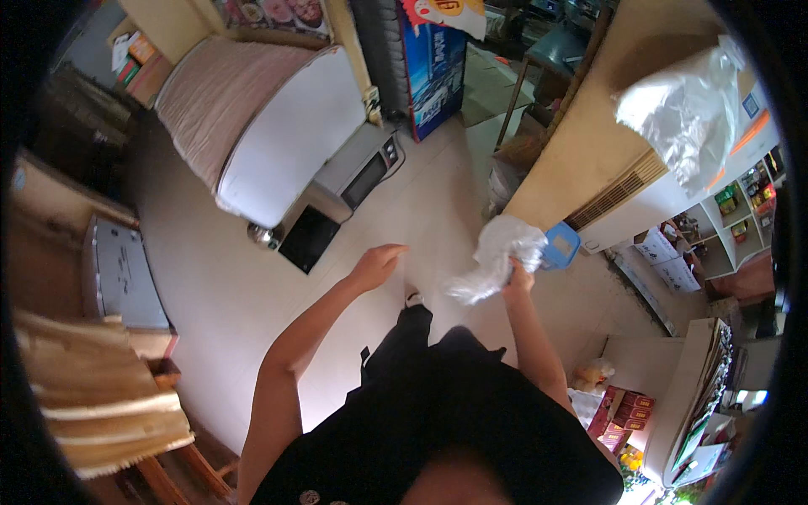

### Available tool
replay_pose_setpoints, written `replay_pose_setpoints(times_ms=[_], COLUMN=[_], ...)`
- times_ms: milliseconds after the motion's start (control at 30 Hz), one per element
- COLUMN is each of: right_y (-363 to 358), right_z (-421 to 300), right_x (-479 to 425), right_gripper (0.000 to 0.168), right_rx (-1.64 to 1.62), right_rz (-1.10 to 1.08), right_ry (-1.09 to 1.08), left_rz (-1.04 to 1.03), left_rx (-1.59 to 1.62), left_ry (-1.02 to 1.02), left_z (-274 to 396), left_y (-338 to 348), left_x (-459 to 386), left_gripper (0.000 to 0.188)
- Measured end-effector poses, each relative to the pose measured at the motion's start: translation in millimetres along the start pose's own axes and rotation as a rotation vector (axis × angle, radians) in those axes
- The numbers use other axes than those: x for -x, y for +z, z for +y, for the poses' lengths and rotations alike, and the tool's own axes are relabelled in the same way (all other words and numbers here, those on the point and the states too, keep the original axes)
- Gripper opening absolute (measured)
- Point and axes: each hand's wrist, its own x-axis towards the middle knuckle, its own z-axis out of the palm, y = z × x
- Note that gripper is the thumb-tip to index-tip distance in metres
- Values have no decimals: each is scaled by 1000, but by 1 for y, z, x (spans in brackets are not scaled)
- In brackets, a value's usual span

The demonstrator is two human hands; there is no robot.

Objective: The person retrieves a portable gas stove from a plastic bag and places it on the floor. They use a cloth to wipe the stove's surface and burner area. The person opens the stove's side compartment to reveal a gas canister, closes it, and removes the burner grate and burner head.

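Note:
My right hand point(519, 278) grips a bunched, translucent plastic bag point(508, 249), part of which trails off to the left. Just beyond the bag, a blue plastic object point(560, 245) stands by the base of a yellowish cabinet; the bag partly covers it. My left hand point(377, 266) hangs over the tiled floor with its back towards me. Nothing shows in it, and how far its fingers are curled is hidden. My shoe point(414, 299) is on the floor between the two hands.
A white-topped table point(297, 120) with a pinkish cover is ahead left, near a microwave oven point(363, 170) and a black induction cooktop point(309, 240). Another plastic bag point(685, 113) hangs at upper right. A wooden chair with a cloth point(101, 391) stands left; red boxes point(622, 413) are stacked right.

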Motion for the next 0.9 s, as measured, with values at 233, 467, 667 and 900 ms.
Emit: replay_pose_setpoints(times_ms=[233,467,667,900], right_y=[59,214,271,308], right_z=[-31,-19,-46,-49], right_x=[-37,-126,-177,-228], right_gripper=[47,31,37,43], right_rx=[-31,-23,-13,-114], right_rz=[85,-162,-56,152], right_ry=[-159,-170,-85,-110], left_rz=[142,41,-179,-449], left_rx=[202,247,319,283], left_ry=[112,98,111,273], left_z=[-46,-62,-31,6], left_y=[-27,43,104,245], left_x=[-267,-561,-702,-876], left_gripper=[27,26,27,79])
